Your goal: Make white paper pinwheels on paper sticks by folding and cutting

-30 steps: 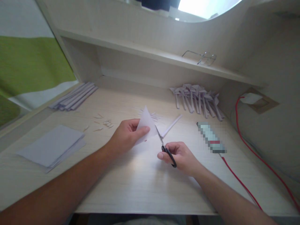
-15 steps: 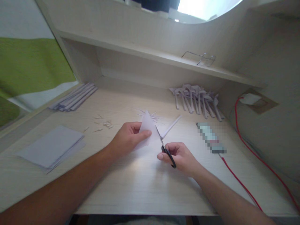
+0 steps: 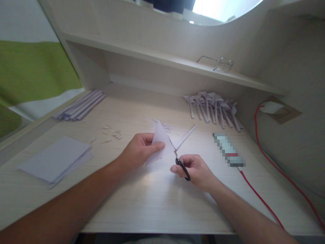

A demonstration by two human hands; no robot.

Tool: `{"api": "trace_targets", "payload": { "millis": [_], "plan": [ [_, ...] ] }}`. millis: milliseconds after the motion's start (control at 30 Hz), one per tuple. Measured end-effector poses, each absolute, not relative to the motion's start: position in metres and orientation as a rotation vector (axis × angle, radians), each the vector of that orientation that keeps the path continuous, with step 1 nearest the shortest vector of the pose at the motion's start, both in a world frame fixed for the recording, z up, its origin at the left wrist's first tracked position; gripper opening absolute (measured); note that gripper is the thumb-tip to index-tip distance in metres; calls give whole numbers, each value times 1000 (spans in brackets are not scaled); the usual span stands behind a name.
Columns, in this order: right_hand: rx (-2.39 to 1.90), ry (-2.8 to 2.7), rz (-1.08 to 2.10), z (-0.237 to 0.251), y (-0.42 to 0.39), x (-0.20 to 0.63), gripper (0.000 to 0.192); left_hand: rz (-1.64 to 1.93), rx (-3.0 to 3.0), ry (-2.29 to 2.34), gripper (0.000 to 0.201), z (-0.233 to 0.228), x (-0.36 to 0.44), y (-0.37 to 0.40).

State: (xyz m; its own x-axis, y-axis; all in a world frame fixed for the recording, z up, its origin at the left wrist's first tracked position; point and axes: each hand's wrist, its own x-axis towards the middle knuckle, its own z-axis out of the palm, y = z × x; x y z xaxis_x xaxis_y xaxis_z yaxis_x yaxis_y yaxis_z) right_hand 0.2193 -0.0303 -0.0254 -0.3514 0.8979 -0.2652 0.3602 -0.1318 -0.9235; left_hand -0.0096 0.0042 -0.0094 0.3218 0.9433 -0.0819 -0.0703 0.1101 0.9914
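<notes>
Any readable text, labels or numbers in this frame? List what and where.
None readable.
Pixelated item beside the red cable: blurred out, nothing legible.
Paper sheets, the folded paper in the left hand and the scissors in the right hand: no print visible.

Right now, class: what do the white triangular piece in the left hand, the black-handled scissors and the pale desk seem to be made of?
White triangular piece: thin matte paper, judging by its sharp creased edges. Black-handled scissors: shiny metal blades, handles probably plastic. Pale desk: wood-grain surface, likely laminate; fine streaks show.
</notes>
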Motion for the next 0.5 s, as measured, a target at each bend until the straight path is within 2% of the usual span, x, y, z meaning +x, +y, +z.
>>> {"api": "trace_targets", "payload": {
  "millis": [167,333,500],
  "plan": [
    [-1453,-1691,1374,-22,-24,224,48,977,1174,911,31,-12,-9,6],
    [-1670,-1791,996,-14,-7,247,40,1013,1247,964,33,-17,-9,8],
    [-2077,-1953,561,-7,9,276,39,1010,1232,1033,39,-16,-5,6]
  ]
}}
